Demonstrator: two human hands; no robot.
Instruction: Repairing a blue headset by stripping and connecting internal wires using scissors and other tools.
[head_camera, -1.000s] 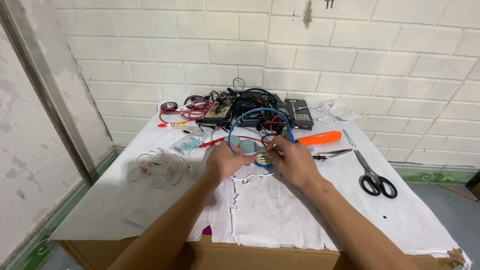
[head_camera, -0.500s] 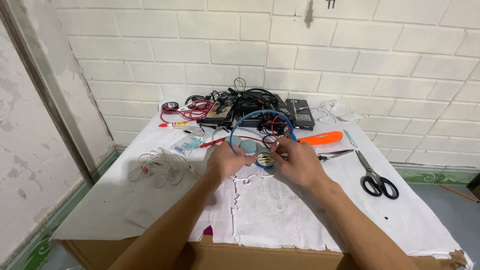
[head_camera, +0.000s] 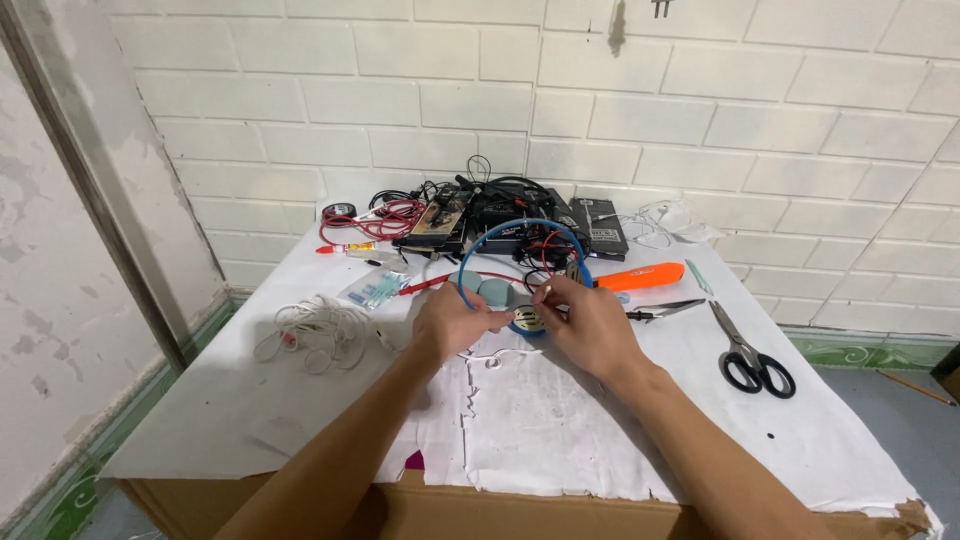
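Note:
Blue headphones (head_camera: 520, 232) with an arched band stand over the middle of the white-covered table (head_camera: 600, 440). My left hand (head_camera: 452, 322) grips the near side by the teal ear pads (head_camera: 482, 290). My right hand (head_camera: 590, 325) pinches the opened ear cup (head_camera: 528, 320), whose round inner part shows. Thin red wires run by the band. Both hands nearly touch around the cup.
A black pair of scissors (head_camera: 752, 355) lies at the right. An orange-handled tool (head_camera: 640, 276) and a metal blade (head_camera: 665, 309) sit behind my right hand. A tangle of white cord (head_camera: 315, 330) lies left. Black boxes, red and black cables (head_camera: 470, 210) crowd the back by the brick wall.
Both hands stay on the headphones with small finger shifts at the ear cup. The view has barely moved.

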